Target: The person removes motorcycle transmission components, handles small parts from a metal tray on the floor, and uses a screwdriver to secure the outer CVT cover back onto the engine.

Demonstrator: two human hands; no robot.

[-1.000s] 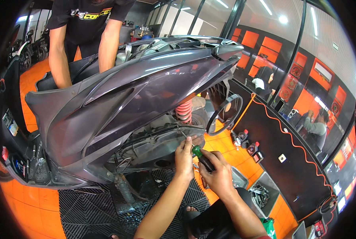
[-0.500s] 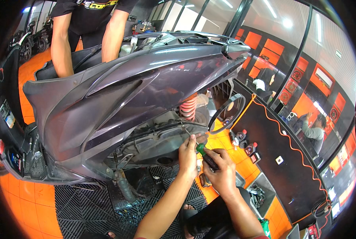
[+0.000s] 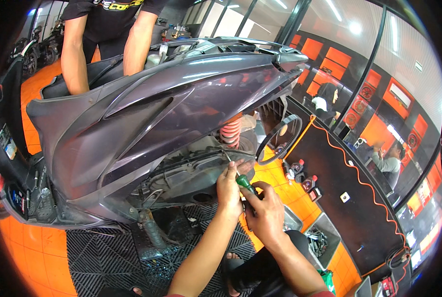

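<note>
Screwdriver [image 3: 245, 182] angled toward the engine casing [image 3: 201, 179] of the scooter [image 3: 146, 133], head view
Right hand [image 3: 266, 210] wraps the green handle; left hand [image 3: 229, 192] pinches the shaft. Seemingly turning it; the next move calls for steady alignment.

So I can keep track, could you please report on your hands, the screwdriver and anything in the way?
Right hand gripping screwdriver; left hand at its shaft; tip's contact with casing unclear; body panel close above.

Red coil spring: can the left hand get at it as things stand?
Probably yes: the red coil spring shows exposed below the dark body panel, beyond the left hand, though that hand is occupied at the screwdriver.
</note>
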